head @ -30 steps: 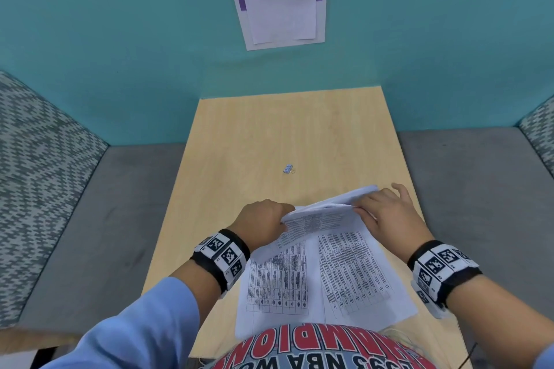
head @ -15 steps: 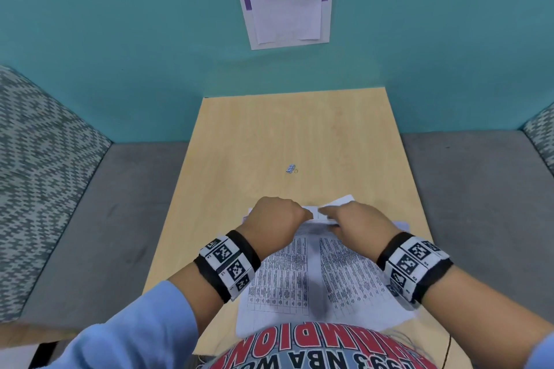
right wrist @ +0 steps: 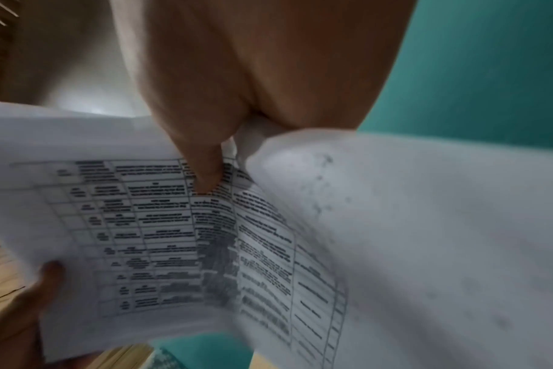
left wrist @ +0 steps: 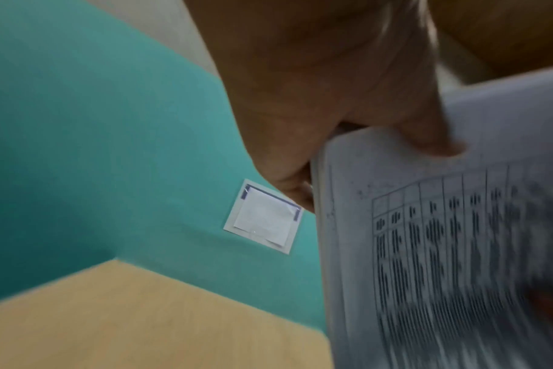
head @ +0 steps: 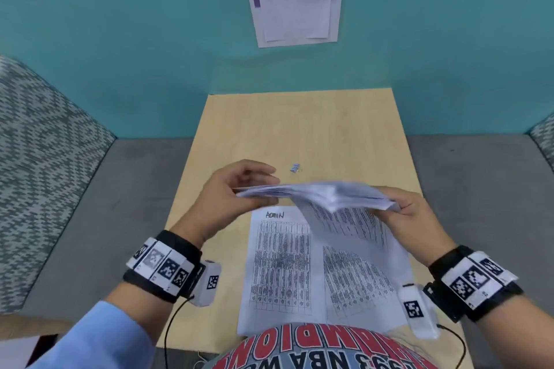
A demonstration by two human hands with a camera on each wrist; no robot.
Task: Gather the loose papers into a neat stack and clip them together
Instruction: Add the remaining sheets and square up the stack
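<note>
Both hands hold a bundle of printed papers point(head: 317, 193) lifted above the wooden table point(head: 299, 129). My left hand point(head: 239, 189) pinches its left edge; my right hand point(head: 401, 213) grips its right edge. One sheet droops from the bundle. The wrist views show the table-printed papers point(left wrist: 442, 237) point(right wrist: 206, 237) close up, with fingers curled round them. Another printed sheet point(head: 281, 263) headed "ADMIN" lies flat on the table under the bundle, with a second sheet point(head: 359, 284) beside it. A small blue clip point(head: 295, 168) lies on the table just beyond the hands.
A teal wall point(head: 150, 39) with a taped notice point(head: 295, 6) rises behind the table. Grey upholstered seating point(head: 90, 219) flanks the table on both sides. The table's far half is bare wood.
The hands were down on the sheets at the table, gathering their top edges. Now they have lifted a bundle of papers off the table and moved apart to its two edges.
</note>
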